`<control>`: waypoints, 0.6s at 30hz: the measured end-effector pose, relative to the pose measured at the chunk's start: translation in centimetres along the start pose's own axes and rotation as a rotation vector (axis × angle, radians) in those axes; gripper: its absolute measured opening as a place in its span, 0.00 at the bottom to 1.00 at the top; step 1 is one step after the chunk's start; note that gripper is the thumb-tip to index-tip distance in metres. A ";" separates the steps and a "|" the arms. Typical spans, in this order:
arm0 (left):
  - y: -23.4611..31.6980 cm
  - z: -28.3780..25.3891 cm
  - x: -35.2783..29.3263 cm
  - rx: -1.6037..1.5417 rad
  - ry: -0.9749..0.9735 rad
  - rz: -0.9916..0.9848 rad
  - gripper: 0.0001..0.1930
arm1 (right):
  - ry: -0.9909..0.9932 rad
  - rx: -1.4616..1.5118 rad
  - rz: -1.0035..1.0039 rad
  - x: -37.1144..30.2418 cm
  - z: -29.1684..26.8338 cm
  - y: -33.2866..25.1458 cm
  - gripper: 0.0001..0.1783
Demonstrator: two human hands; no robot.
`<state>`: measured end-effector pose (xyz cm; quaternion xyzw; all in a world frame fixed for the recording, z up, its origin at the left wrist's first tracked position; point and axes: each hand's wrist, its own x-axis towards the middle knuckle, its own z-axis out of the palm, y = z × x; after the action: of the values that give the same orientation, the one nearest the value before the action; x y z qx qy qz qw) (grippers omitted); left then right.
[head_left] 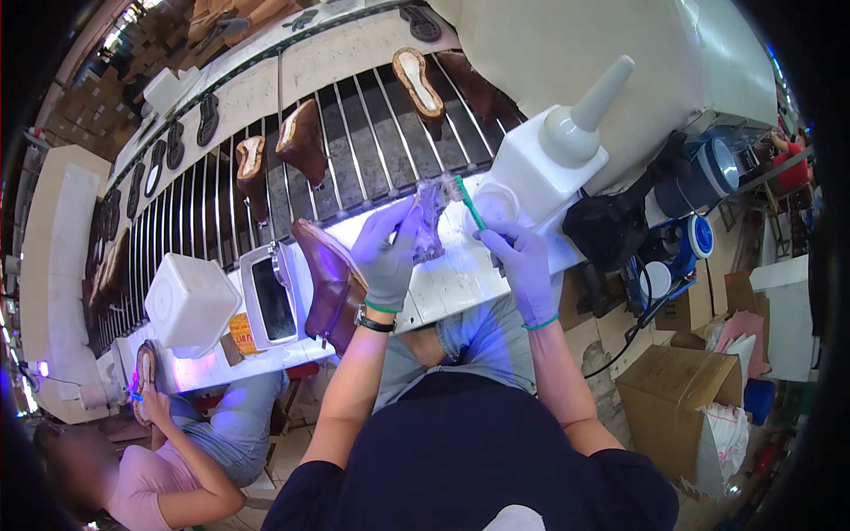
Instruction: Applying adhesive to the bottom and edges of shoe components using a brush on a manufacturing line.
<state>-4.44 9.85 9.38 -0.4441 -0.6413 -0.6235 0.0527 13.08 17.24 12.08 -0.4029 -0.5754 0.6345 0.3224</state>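
Observation:
In my gloved right hand (524,270) is a green-handled brush (469,203) like a toothbrush, its bristles raised at the far end. It passes beside a small round white cup (498,203) at the foot of a large white squeeze bottle (547,155) with a long nozzle. My gloved left hand (387,257) has its fingers drawn together; what they hold is hard to make out. Close by its fingertips lies a crumpled, stained, partly see-through patch (429,221) on the white bench (460,288). A brown leather boot (329,283) lies on its side against the left hand.
Beyond the bench runs a roller rack (354,133) bearing several brown boots and dark soles. A white square container (190,301) and a framed dark panel (270,296) stand left. Another person (159,469) works on a shoe there. Cardboard box (682,398) and blue-grey bucket (699,177) are right.

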 end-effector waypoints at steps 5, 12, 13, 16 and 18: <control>0.5 -1.1 0.2 -0.017 0.030 -0.089 0.10 | -0.022 -0.123 -0.106 1.1 0.4 0.4 0.14; 2.3 -4.5 2.7 -0.334 0.287 -0.382 0.09 | 0.132 -0.085 -0.245 0.2 0.4 -2.5 0.13; 2.5 -5.2 3.1 -0.334 0.297 -0.372 0.09 | 0.172 -0.114 -0.289 0.2 0.6 -3.0 0.13; 2.5 -6.3 3.2 -0.465 0.531 -0.457 0.09 | 0.161 -0.114 -0.289 0.3 0.2 -1.4 0.14; 2.2 -6.6 3.8 -0.587 0.549 -0.487 0.09 | 0.160 -0.098 -0.261 0.6 -0.3 -0.1 0.14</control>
<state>-8.55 5.79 14.85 -0.0954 -0.4857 -0.8671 -0.0552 13.08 17.92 12.10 -0.3891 -0.6259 0.5241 0.4268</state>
